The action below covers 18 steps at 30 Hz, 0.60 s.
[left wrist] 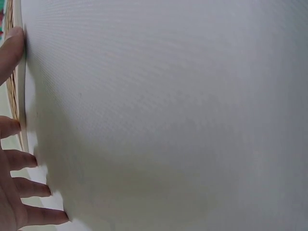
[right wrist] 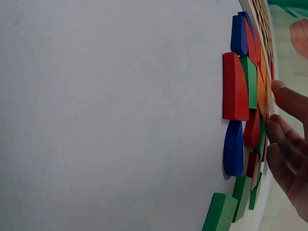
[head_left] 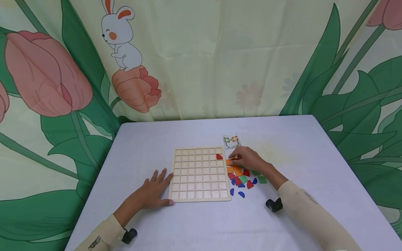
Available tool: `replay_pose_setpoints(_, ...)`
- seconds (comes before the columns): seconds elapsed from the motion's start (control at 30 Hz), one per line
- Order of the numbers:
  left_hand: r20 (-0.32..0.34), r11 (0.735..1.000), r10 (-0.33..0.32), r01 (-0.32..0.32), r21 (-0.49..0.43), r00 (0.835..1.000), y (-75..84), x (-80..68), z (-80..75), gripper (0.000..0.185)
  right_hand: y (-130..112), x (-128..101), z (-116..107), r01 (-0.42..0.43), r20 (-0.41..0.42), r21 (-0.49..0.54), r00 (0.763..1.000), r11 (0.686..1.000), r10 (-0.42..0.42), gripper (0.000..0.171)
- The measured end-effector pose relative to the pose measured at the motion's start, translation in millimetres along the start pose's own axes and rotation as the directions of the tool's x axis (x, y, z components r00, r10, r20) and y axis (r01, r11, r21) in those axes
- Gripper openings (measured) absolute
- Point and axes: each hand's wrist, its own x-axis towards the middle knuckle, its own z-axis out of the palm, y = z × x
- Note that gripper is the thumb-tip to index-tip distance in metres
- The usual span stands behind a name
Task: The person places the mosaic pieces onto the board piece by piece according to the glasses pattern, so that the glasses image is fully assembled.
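Left hand [head_left: 154, 188] flat on the table [head_left: 314, 153], fingers spread and straight, fingertips [left wrist: 12, 43] against the left edge of the wooden grid board [head_left: 199, 173]. Right hand [head_left: 248, 158] over the pile of coloured tiles [head_left: 243, 179] just right of the board, fingertips closing on an orange tile [head_left: 228, 162]; firmness of grip unclear. 1 red tile [head_left: 219, 157] seated in the top-right region. Best done by steadying the board and lowering each tile squarely. Pattern card [head_left: 231, 141] beyond the pile. White tabletop; tulip-and-rabbit backdrop [head_left: 125, 52] behind.
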Motion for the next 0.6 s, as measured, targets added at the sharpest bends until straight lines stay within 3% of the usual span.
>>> replay_pose_setpoints(0.37, 0.016, 1.000, -0.017, 0.017, -0.005, 1.000, 0.7, 1.4, 0.0, 0.104, -8.7, 10.6, 2.6, -0.004, 0.091, -0.122, 0.996, 0.993, 0.015, 0.032)
replay_pose_setpoints(0.6, 0.010, 1.000, -0.016, 0.016, -0.005, 1.000, 0.5, 1.6, 0.7, 0.103, -13.6, 12.0, 3.5, -0.004, 0.103, -0.093, 0.995, 0.996, 0.013, 0.017)
